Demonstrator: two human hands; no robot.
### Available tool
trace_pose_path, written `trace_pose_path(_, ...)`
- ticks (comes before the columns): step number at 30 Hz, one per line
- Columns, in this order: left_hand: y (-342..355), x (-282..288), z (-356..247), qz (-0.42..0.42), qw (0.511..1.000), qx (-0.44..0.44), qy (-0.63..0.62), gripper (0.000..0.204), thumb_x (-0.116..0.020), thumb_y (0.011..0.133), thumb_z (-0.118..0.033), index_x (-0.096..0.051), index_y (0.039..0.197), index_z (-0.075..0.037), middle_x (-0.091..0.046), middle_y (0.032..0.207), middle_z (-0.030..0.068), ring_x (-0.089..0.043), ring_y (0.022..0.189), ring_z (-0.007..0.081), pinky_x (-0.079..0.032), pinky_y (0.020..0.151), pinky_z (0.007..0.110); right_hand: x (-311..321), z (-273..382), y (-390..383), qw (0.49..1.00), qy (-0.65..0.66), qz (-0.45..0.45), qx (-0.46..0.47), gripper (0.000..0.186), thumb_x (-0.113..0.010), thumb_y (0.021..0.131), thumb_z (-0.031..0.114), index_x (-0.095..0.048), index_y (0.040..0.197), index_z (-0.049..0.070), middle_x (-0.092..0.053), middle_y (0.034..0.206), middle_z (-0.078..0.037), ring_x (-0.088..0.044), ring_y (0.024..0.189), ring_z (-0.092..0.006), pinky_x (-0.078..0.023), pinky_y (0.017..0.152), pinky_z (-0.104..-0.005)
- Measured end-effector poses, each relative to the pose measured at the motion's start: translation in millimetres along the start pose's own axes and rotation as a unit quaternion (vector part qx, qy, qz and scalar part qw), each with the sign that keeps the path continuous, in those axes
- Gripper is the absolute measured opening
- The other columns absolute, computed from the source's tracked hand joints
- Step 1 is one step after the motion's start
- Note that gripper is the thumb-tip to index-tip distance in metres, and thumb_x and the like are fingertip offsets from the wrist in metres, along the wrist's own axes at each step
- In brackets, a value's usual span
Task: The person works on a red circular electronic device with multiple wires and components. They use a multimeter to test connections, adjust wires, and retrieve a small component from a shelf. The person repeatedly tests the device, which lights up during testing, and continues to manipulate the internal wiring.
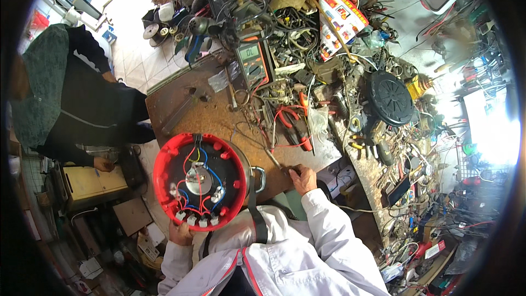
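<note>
An upturned round appliance with a red plastic rim [239, 197] rests at the table's near edge, close to my body. Its open underside shows a silver disc [198, 180], red, blue and yellow wires, and several white connectors [203, 222] along the near side. My left hand [179, 234] grips the rim from below, its fingers partly hidden. A metal handle [259, 179] sticks out on the appliance's right side. My right hand [302, 180] is closed at the table edge, beside the end of a thin rod-like piece [275, 160]; what its fingers hold is not clear.
A multimeter [254, 63], red-handled pliers [298, 131] and a hammer [183, 108] lie on the brown table [216, 111]. Tangled cables and parts pile up behind and right, around a black round cover [388, 98]. Another person [93, 98] stands at the left.
</note>
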State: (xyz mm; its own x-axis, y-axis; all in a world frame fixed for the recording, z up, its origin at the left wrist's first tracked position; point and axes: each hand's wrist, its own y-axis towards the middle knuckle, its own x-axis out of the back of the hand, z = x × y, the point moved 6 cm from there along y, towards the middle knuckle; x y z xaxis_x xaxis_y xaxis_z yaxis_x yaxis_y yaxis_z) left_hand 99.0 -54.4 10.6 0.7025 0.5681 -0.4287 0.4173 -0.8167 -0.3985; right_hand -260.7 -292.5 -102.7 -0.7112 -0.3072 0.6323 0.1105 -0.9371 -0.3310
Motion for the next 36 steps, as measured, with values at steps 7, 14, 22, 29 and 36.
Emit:
trace_pose_path(7,4,-12,4,-0.032,0.998,0.021,-0.044,0.087,-0.082,0.077,-0.020,-0.033,0.148,-0.006,-0.055,0.131,0.0117,-0.061,0.116,0.0295,-0.057,0.094,0.047,42,14,55,0.994,-0.079,-0.080,0.006,0.024,-0.070,0.083,0.021,-0.072,0.095,-0.001,-0.070,0.085,-0.024,-0.068,0.082,-0.0421,-0.053,0.077,-0.0460)
trace_pose_path(14,17,-55,27,-0.066,0.994,0.004,-0.083,0.089,-0.083,0.076,-0.032,-0.035,0.148,-0.012,-0.057,0.126,0.0076,-0.063,0.110,0.0267,-0.059,0.091,0.045,58,22,82,0.996,-0.049,-0.046,0.066,0.024,-0.071,0.084,0.018,-0.072,0.098,-0.001,-0.071,0.087,-0.022,-0.070,0.083,-0.0383,-0.054,0.075,-0.0419)
trace_pose_path(22,17,-39,33,-0.101,0.992,0.001,-0.080,0.081,-0.080,0.079,-0.029,-0.038,0.146,-0.011,-0.058,0.126,0.0081,-0.062,0.113,0.0284,-0.056,0.094,0.048,63,154,144,0.949,-0.053,-0.044,0.308,0.018,-0.067,0.086,0.016,-0.069,0.098,0.001,-0.069,0.095,-0.020,-0.067,0.086,-0.0406,-0.054,0.075,-0.0449)
trace_pose_path(29,9,-18,61,-0.091,0.980,-0.053,-0.166,0.064,-0.080,0.083,-0.022,-0.049,0.135,-0.002,-0.060,0.127,0.0131,-0.061,0.117,0.0307,-0.051,0.101,0.049,3,107,229,0.905,-0.377,0.109,0.162,0.045,-0.071,0.081,0.045,-0.070,0.102,0.005,-0.071,0.096,-0.022,-0.068,0.094,-0.0395,-0.054,0.084,-0.0492)
trace_pose_path(36,-1,-14,78,-0.201,0.974,-0.007,-0.109,0.082,-0.084,0.079,-0.034,-0.041,0.143,-0.008,-0.055,0.136,0.0117,-0.059,0.121,0.0310,-0.053,0.099,0.050,1,107,229,0.895,-0.405,0.125,0.141,0.057,-0.083,0.064,0.039,-0.070,0.106,0.002,-0.070,0.108,-0.023,-0.067,0.103,-0.0388,-0.052,0.092,-0.0450)
